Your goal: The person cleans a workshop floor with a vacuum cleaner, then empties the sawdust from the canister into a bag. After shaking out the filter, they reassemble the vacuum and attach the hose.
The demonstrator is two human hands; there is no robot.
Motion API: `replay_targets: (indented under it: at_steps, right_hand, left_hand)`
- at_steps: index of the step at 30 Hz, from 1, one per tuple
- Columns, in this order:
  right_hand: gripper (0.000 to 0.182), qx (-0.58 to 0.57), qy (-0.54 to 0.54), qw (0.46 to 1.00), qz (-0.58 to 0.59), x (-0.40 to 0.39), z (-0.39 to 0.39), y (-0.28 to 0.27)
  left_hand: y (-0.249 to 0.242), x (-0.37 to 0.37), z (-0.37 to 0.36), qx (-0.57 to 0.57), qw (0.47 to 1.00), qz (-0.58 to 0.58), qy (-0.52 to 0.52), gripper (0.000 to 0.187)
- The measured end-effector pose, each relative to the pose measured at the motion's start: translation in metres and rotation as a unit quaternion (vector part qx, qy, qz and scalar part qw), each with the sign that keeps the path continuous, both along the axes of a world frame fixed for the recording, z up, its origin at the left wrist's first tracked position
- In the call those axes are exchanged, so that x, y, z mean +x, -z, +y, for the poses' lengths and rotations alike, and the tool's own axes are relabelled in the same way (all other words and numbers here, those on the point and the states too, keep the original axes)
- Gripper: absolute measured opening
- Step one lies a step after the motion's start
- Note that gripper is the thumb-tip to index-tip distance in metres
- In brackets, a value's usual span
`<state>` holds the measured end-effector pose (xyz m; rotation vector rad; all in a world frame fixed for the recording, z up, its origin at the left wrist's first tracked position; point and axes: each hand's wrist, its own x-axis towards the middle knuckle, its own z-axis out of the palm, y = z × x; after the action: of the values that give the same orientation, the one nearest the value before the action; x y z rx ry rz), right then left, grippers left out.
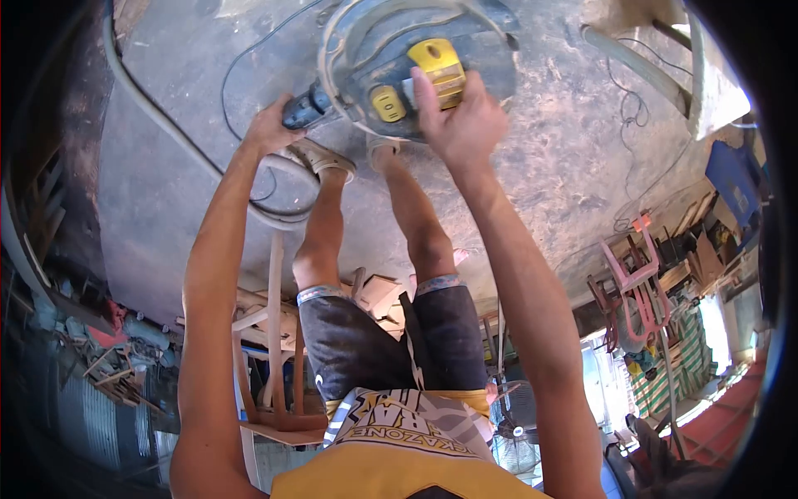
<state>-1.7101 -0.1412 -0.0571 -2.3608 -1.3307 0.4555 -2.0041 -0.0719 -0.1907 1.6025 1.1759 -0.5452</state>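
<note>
At the top centre stands a round dark machine [366,58] with a pale hose looped round it and yellow parts on top. My right hand [465,121] is on the yellow handle piece [436,66], fingers curled round its edge. To the left, my left hand [270,129] is closed round a dark cylindrical hose end [307,108] beside the machine. A yellow switch block [387,103] sits between the two hands. The machine is slightly blurred.
A grey hose [154,108] runs down the left and coils by my feet. Thin cables lie on the concrete floor [565,150]. A wooden stool frame [274,333] and wood scraps are behind me. Pink chairs [636,287], a blue object [731,183] and a fan [517,424] are at the right.
</note>
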Motion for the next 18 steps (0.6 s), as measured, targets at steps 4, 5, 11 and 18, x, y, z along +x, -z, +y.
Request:
replay_targets:
  at_steps: [4, 5, 11, 18]
  right_hand:
    - [0.047, -0.005, 0.014, 1.000, -0.004, 0.003, 0.005, -0.014]
    - [0.047, -0.002, 0.017, 1.000, -0.005, 0.005, 0.006, -0.017]
    - [0.048, 0.007, 0.025, 0.999, 0.023, 0.007, 0.005, -0.021]
    - [0.049, 0.044, 0.023, 0.999, 0.013, 0.007, 0.002, -0.007]
  left_hand:
    - [0.020, 0.002, -0.001, 0.042, 0.998, -0.003, 0.046, 0.084]
    - [0.023, 0.001, -0.002, 0.040, 0.998, -0.005, 0.040, 0.081]
    - [-0.022, 0.048, 0.011, 0.038, 0.996, 0.049, 0.058, 0.062]
    - [0.023, 0.021, -0.018, 0.216, 0.969, -0.084, 0.091, 0.076]
